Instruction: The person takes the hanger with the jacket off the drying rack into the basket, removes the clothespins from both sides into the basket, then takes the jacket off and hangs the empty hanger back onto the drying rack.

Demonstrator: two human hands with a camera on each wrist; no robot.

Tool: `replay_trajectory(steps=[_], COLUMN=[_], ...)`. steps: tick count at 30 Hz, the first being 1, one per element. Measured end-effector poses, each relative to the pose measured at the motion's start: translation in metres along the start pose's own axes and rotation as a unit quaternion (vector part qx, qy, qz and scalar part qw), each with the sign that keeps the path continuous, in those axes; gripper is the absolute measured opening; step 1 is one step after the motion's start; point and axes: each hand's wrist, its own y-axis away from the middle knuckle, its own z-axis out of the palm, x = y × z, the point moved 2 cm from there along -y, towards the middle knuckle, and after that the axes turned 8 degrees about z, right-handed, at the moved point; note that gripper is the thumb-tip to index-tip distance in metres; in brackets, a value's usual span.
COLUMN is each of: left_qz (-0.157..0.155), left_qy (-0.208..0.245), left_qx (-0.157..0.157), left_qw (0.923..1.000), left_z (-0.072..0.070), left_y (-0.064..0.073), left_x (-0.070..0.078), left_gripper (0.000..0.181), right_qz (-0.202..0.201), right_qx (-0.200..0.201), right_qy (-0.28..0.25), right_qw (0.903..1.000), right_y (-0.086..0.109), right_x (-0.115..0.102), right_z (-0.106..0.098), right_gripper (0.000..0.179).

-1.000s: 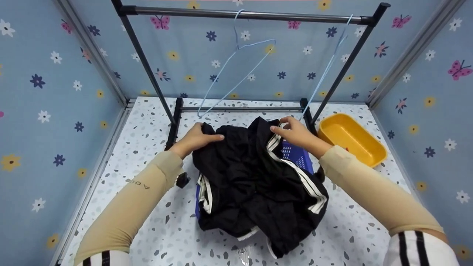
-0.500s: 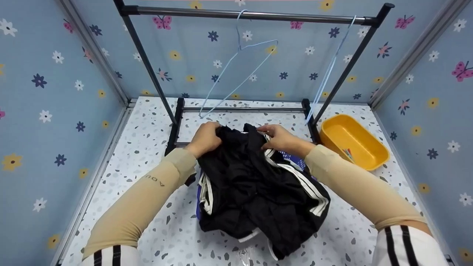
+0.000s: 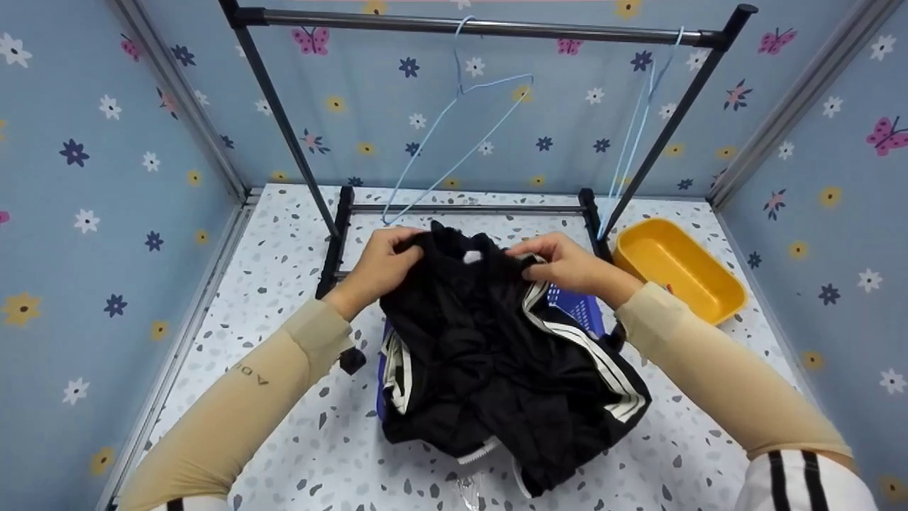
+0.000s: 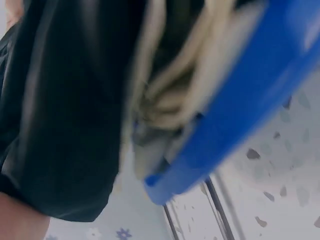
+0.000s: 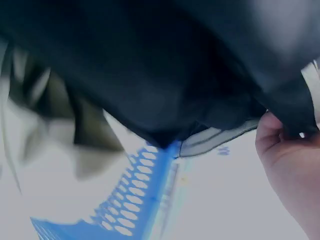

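Observation:
A black jacket [image 3: 489, 355] with white side stripes lies bunched over a blue basket [image 3: 578, 312], its upper end raised. My left hand [image 3: 383, 266] grips that upper end at its left side. On the opposite side, my right hand [image 3: 567, 264] pinches the cloth between thumb and fingers, beside the stripes. A small white label [image 3: 472, 256] shows inside the neck opening between them. The left wrist view shows dark cloth [image 4: 70, 110] beside the basket's blue wall [image 4: 235, 110], blurred. In the right wrist view, my right thumb and fingers [image 5: 290, 155] hold the cloth's edge.
Behind the jacket stands a black clothes rack [image 3: 369, 21]. Two light blue wire hangers hang from its bar, one near the middle [image 3: 443, 106] and one at the right [image 3: 631, 142]. A yellow bin [image 3: 681, 270] sits at the right on the speckled surface [image 3: 284, 248].
My hands came closer together on the jacket's upper end, then spread apart again. The neck opening has widened and its white label has come into view. The right hanger has swung slightly.

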Motion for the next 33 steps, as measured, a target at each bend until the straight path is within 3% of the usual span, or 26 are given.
replay_trajectory(steps=[2, 4, 8, 10, 12, 16, 19, 24, 29, 33], left_qz=[0.021, 0.042, 0.069, 0.08, 0.093, 0.087, 0.059, 0.028, 0.002, -0.007], left_qy=[0.021, 0.036, 0.029, -0.002, -0.04, -0.088, -0.11, -0.179, -0.236, -0.263], left_qx=[-0.046, -0.102, -0.222, -0.282, -0.339, -0.428, -0.462, -0.495, -0.515, -0.521], left_qw=[0.9985, 0.9932, 0.9723, 0.9562, 0.9352, 0.8954, 0.8781, 0.8496, 0.8243, 0.8122], left_z=[0.002, 0.005, 0.014, 0.019, 0.025, 0.035, 0.04, 0.05, 0.06, 0.068], left_y=[0.006, 0.012, 0.022, 0.027, 0.032, 0.042, 0.046, 0.05, 0.048, 0.043], left_x=[0.01, 0.019, 0.031, 0.033, 0.033, 0.034, 0.036, 0.031, 0.02, 0.011], left_gripper=[0.031, 0.026, 0.017, 0.017, 0.019, 0.029, 0.048, 0.082, 0.098, 0.102], right_qz=[-0.057, -0.104, -0.104, -0.08, -0.053, -0.021, -0.009, 0.033, 0.098, 0.134], right_qx=[-0.022, -0.042, -0.109, -0.148, -0.184, -0.243, -0.271, -0.283, -0.289, -0.294], right_qy=[0.087, 0.148, 0.161, 0.155, 0.165, 0.218, 0.257, 0.314, 0.338, 0.338], right_qw=[0.9943, 0.9827, 0.9753, 0.9735, 0.9675, 0.9451, 0.9276, 0.9056, 0.8903, 0.8841], right_y=[0.008, 0.015, 0.028, 0.033, 0.037, 0.044, 0.049, 0.052, 0.048, 0.04], right_x=[-0.006, -0.011, -0.014, -0.013, -0.011, -0.009, -0.008, 0.0, 0.013, 0.025], right_z=[0.002, 0.004, 0.009, 0.011, 0.013, 0.018, 0.023, 0.031, 0.031, 0.029], right_gripper=[0.035, 0.031, 0.032, 0.032, 0.032, 0.028, 0.039, 0.061, 0.078, 0.081])
